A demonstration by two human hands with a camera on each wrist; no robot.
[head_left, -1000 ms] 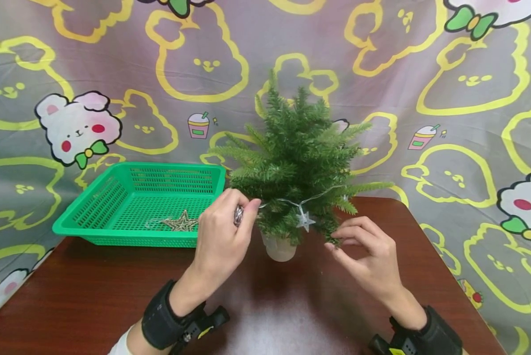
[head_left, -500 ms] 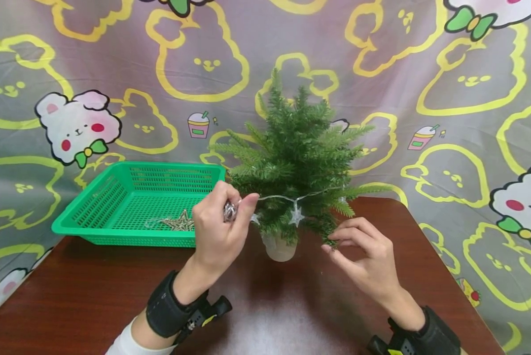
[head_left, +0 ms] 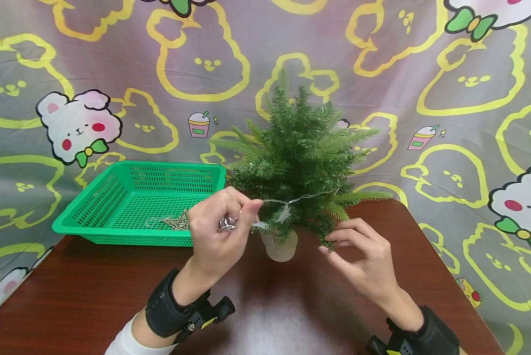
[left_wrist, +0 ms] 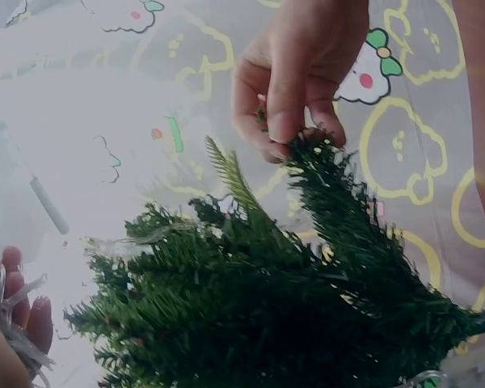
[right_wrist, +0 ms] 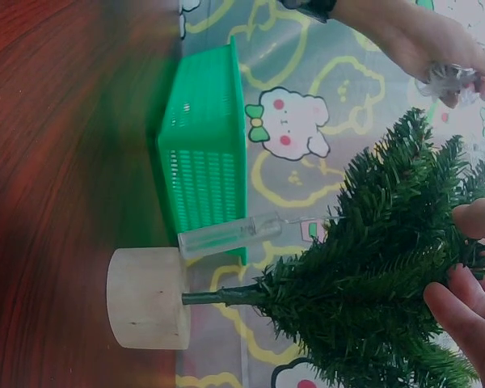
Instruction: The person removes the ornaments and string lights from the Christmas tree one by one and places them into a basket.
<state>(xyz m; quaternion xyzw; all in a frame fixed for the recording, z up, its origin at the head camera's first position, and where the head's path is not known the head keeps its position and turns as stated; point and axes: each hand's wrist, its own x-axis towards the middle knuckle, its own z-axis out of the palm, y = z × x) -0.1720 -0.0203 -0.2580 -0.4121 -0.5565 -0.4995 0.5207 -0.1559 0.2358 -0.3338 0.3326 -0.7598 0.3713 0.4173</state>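
A small artificial Christmas tree point(head_left: 307, 148) stands in a pale round base point(head_left: 280, 249) in the middle of the head view. My left hand point(head_left: 218, 231), left of the tree, grips a bunched string of clear star lights point(head_left: 227, 223). From its fingertips the clear wire runs across the tree's lower front, and one star point(head_left: 284, 214) dangles there. My right hand point(head_left: 367, 256) pinches the tip of a low right branch; in the left wrist view, thumb and fingers close on that branch point(left_wrist: 331, 186). A clear plastic case point(right_wrist: 230, 234) hangs beside the trunk in the right wrist view.
A green plastic basket point(head_left: 132, 236) stands on the brown table point(head_left: 70, 296) to the left. Inside it lies a glittery star ornament point(head_left: 174, 221). Behind everything hangs a patterned curtain point(head_left: 136, 44).
My left hand has shifted slightly left and drawn the light wire leftward, so the hanging star moved left. The treetop leans slightly further right. My right hand keeps its hold on the branch.
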